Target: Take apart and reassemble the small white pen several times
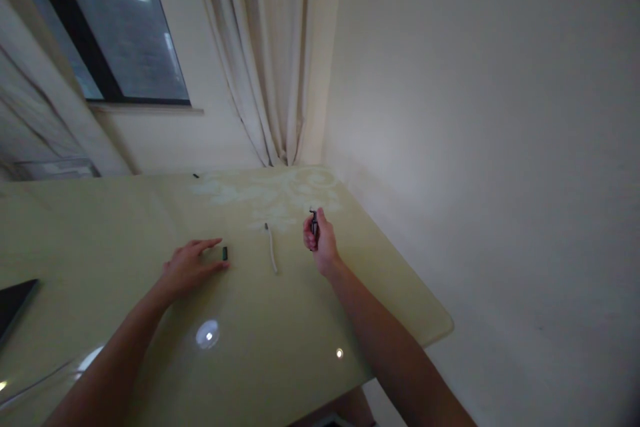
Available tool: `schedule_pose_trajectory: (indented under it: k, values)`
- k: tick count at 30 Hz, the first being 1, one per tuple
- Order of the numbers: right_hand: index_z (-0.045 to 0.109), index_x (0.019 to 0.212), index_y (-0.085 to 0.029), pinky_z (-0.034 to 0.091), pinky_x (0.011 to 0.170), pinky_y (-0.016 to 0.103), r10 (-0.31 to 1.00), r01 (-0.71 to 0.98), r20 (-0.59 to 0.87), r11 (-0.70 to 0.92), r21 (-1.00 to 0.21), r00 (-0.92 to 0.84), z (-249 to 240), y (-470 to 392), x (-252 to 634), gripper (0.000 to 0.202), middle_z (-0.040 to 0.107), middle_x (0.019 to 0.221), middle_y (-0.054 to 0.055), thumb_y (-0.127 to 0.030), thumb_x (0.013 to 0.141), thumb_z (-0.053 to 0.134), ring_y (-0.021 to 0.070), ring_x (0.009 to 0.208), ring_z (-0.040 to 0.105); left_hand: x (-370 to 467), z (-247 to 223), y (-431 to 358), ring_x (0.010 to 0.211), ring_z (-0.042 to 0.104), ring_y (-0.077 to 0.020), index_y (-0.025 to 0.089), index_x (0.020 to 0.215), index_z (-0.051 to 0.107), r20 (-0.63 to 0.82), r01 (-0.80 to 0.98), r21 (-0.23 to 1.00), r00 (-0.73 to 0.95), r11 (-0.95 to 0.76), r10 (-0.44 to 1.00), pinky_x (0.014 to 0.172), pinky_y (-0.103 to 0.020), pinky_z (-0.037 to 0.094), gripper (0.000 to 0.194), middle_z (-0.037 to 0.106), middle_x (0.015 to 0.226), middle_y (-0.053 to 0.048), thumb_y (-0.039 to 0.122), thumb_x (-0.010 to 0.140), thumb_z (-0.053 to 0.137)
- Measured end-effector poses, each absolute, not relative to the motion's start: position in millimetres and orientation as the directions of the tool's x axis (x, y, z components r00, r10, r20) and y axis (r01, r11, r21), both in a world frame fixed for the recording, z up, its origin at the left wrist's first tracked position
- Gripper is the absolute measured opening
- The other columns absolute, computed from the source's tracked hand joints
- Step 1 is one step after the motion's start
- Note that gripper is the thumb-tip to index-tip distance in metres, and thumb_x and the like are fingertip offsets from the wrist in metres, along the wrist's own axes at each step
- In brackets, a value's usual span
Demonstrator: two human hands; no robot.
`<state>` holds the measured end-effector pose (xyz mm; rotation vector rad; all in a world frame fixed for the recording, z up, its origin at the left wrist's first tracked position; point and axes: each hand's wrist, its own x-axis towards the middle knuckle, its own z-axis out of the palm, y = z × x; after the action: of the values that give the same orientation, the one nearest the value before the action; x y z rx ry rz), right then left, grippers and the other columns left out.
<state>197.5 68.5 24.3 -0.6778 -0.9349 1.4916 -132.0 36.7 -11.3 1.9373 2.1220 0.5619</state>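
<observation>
My left hand (187, 265) reaches over the table with thumb and fingers spread apart. Between their tips, a small dark green and black cylinder (225, 253), a bit like a battery, stands or lies on the tabletop; the hand does not grip it. My right hand (323, 240) is closed around a small dark metal tool (315, 223) with a thin bent end at its top; its exact kind is not clear. Between the two hands lies a short white cable-like strip (272, 252) with a dark tip at its far end.
The pale glossy table (270, 347) meets a bare wall (480, 147) on the right. A tiny dark piece (195, 175) lies near the back edge. At far left are a dark flat device (17, 303) and a thin cable (37, 383). Curtains (265, 67) hang behind.
</observation>
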Motion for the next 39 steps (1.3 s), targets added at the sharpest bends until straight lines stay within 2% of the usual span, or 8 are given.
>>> schedule_pose_trajectory:
  k: [6, 11, 15, 25, 28, 31, 34, 39]
  values:
    - [0.059, 0.067, -0.019, 0.013, 0.040, 0.022, 0.972, -0.405, 0.078, -0.019, -0.914, -0.221, 20, 55, 190, 0.063, 0.035, 0.048, -0.009, -0.081, 0.078, 0.065, 0.0047, 0.039, 0.022, -116, -10, 36, 0.121, 0.061, -0.0387, 0.029, 0.112, 0.080, 0.152, 0.881, 0.474, -0.088, 0.005, 0.985, 0.100, -0.055, 0.047, 0.042, 0.068, 0.129, -0.012, 0.056, 0.082, 0.068]
    - [0.066, 0.078, -0.018, 0.013, 0.041, 0.023, 0.952, -0.237, 0.020, -0.056, -0.970, -0.306, 22, 42, 183, 0.046, 0.037, 0.051, -0.011, -0.058, 0.069, 0.087, 0.0045, 0.042, 0.024, -79, 7, 20, 0.096, 0.065, -0.0256, 0.027, 0.116, 0.076, 0.430, 0.655, 0.666, 0.056, -0.358, 0.901, 0.085, -0.040, 0.056, 0.046, 0.069, 0.113, -0.008, 0.059, 0.084, 0.071]
    - [0.076, 0.097, -0.016, 0.012, 0.042, 0.023, 0.884, -0.223, -0.010, -0.128, -0.966, -0.467, 24, 32, 178, 0.046, 0.036, 0.051, -0.011, -0.053, 0.073, 0.087, 0.0046, 0.044, 0.022, -42, 22, -1, 0.092, 0.062, -0.0204, 0.031, 0.121, 0.074, 0.586, 0.521, 0.646, 0.129, -0.558, 0.800, 0.086, -0.036, 0.055, 0.041, 0.066, 0.109, -0.005, 0.053, 0.087, 0.075]
    - [0.076, 0.086, -0.016, 0.016, 0.043, 0.022, 0.834, -0.310, 0.036, -0.165, -0.936, -0.551, 23, 25, 175, 0.034, 0.048, 0.054, -0.008, -0.044, 0.070, 0.088, 0.0046, 0.044, 0.026, -20, 28, -14, 0.089, 0.060, -0.0195, 0.031, 0.117, 0.078, 0.539, 0.377, 0.749, 0.132, -0.545, 0.832, 0.082, -0.033, 0.054, 0.036, 0.066, 0.106, -0.006, 0.049, 0.086, 0.077]
    - [0.075, 0.084, -0.017, 0.018, 0.044, 0.022, 0.868, -0.287, 0.073, -0.083, -0.954, -0.491, 21, 25, 176, 0.034, 0.060, 0.065, -0.003, -0.045, 0.071, 0.086, 0.0049, 0.047, 0.029, -18, 30, -16, 0.086, 0.059, -0.0185, 0.030, 0.124, 0.074, 0.520, 0.358, 0.770, 0.128, -0.528, 0.844, 0.082, -0.032, 0.053, 0.045, 0.068, 0.106, -0.005, 0.046, 0.083, 0.081]
    - [0.074, 0.085, -0.017, 0.026, 0.049, 0.022, 0.886, -0.183, 0.155, 0.082, -0.980, -0.436, 22, 25, 178, 0.030, 0.059, 0.067, -0.003, -0.043, 0.075, 0.082, 0.0068, 0.051, 0.037, -18, 33, -16, 0.081, 0.060, -0.0178, 0.026, 0.129, 0.071, 0.411, 0.359, 0.829, 0.127, -0.428, 0.903, 0.077, -0.030, 0.051, 0.050, 0.071, 0.103, -0.006, 0.048, 0.084, 0.077]
    - [0.072, 0.084, -0.017, 0.030, 0.052, 0.022, 0.861, -0.016, 0.292, 0.315, -0.949, -0.416, 27, 23, 182, 0.020, 0.053, 0.067, -0.004, -0.036, 0.078, 0.078, 0.0080, 0.055, 0.040, -17, 37, -16, 0.075, 0.060, -0.0182, 0.021, 0.107, 0.077, 0.226, 0.335, 0.904, 0.156, -0.267, 0.962, 0.068, -0.028, 0.048, 0.043, 0.072, 0.090, -0.006, 0.058, 0.091, 0.063]
    - [0.071, 0.088, -0.019, 0.038, 0.054, 0.022, 0.716, 0.177, 0.551, 0.664, -0.726, -0.427, 34, 18, 187, 0.009, 0.055, 0.080, 0.000, -0.026, 0.082, 0.072, 0.0116, 0.065, 0.050, -16, 38, -19, 0.065, 0.052, -0.0145, 0.018, 0.081, 0.074, 0.077, 0.247, 0.961, 0.192, -0.124, 0.978, 0.060, -0.025, 0.042, 0.051, 0.067, 0.074, -0.003, 0.066, 0.090, 0.058]
